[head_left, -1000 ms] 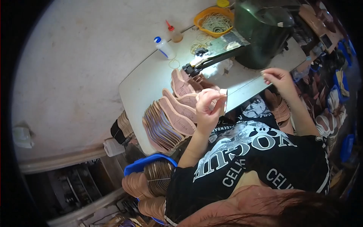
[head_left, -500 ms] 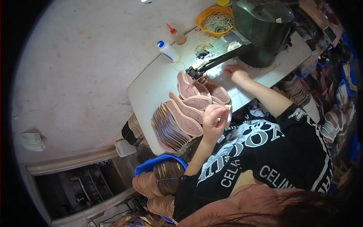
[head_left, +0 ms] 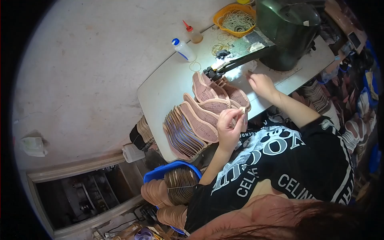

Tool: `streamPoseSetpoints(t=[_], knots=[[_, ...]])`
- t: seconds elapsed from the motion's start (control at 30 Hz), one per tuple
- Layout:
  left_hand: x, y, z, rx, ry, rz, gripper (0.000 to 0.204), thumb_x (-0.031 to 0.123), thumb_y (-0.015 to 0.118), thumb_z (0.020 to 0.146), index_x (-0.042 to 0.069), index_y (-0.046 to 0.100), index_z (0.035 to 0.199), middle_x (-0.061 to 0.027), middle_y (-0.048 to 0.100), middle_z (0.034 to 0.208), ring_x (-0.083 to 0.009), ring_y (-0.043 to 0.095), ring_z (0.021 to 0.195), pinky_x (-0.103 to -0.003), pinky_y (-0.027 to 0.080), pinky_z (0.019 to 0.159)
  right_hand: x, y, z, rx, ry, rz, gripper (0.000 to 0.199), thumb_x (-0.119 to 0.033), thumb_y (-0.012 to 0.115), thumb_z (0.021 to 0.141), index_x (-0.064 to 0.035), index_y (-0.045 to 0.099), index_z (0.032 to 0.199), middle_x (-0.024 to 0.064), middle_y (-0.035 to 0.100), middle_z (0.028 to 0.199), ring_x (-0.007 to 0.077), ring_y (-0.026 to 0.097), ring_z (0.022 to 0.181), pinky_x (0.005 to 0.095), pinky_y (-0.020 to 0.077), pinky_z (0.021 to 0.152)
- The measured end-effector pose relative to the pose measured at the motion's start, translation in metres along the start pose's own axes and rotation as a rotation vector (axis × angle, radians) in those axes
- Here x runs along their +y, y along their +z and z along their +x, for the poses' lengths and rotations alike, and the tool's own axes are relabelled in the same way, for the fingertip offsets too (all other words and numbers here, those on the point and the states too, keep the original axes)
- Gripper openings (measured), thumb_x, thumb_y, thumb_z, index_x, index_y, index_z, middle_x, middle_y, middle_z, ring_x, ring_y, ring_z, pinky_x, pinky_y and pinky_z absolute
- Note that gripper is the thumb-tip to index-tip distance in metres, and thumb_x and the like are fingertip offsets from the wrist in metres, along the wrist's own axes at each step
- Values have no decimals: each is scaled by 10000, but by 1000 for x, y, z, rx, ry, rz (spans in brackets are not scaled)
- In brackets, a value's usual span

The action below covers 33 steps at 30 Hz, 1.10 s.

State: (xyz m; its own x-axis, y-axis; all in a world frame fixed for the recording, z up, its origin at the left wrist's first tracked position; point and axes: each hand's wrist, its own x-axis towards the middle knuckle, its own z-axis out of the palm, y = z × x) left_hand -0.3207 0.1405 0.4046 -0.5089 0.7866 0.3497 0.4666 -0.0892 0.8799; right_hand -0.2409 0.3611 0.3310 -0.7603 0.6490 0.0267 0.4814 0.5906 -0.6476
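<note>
My left hand (head_left: 231, 126) pinches a small pale tag (head_left: 243, 109) between its fingertips, just over the near edge of the pink shoe insoles (head_left: 208, 106) fanned out on the white work table (head_left: 168, 86). My right hand (head_left: 260, 83) rests flat on the table with fingers apart, holding nothing. It lies beside the insoles, close to the arm of the dark green sewing machine (head_left: 286, 32). A tight row of stacked insoles (head_left: 182, 134) stands at the table's near left corner.
A white squeeze bottle with a blue cap (head_left: 183, 49), a small orange-tipped bottle (head_left: 193, 35) and a yellow basket of rubber bands (head_left: 236, 18) sit at the back. A blue tub (head_left: 162, 172) with bundled insoles stands below the table. More insole stacks (head_left: 316, 94) lie at the right.
My right hand has moved left from the table's right edge to the spot beside the machine arm. My left hand has stayed over the insoles with the tag.
</note>
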Motion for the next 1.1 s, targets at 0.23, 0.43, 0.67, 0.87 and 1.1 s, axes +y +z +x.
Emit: streamPoseSetpoints(t=[0.23, 0.43, 0.67, 0.87, 1.1], knots=[[11, 3, 12, 7, -114, -125, 407, -54, 674, 832, -1, 610, 1231, -93, 534, 1154, -134, 594, 987, -216, 537, 765, -87, -59, -62, 62, -488, 380, 462, -221, 746, 787, -28, 584, 1175, 85, 654, 958, 161, 627, 886, 305, 491, 813], [29, 3, 17, -5, -104, -136, 500, -73, 675, 815, -5, 546, 1293, -103, 428, 1231, -165, 572, 1051, -246, 585, 780, -105, -73, -61, -213, -283, 773, 385, -53, 660, 818, -15, 569, 1190, 53, 646, 894, 106, 607, 835, 271, 496, 762], [19, -5, 8, -51, -292, -486, 848, -71, 606, 874, 57, 75, 1523, -105, 535, 1110, -173, 587, 1028, -262, 532, 814, -114, -68, -67, -273, -173, 1012, 406, -18, 613, 847, -12, 566, 1250, 27, 623, 857, 80, 585, 782, 242, 497, 701], [21, -3, 3, -91, -356, -567, 638, -13, 553, 928, 44, 245, 1485, -111, 661, 945, -146, 663, 867, -260, 549, 696, -113, -79, -62, -176, -460, 480, 194, -43, 680, 816, -43, 709, 1008, 68, 655, 795, 172, 638, 776, 315, 476, 706], [25, -17, 15, -168, -462, -212, 222, 28, 609, 885, 7, 636, 1104, -51, 658, 684, -103, 648, 615, -246, 511, 535, -113, -74, -72, 13, -555, 328, 126, -73, 693, 803, -99, 714, 925, 28, 652, 750, 200, 592, 747, 346, 370, 806]])
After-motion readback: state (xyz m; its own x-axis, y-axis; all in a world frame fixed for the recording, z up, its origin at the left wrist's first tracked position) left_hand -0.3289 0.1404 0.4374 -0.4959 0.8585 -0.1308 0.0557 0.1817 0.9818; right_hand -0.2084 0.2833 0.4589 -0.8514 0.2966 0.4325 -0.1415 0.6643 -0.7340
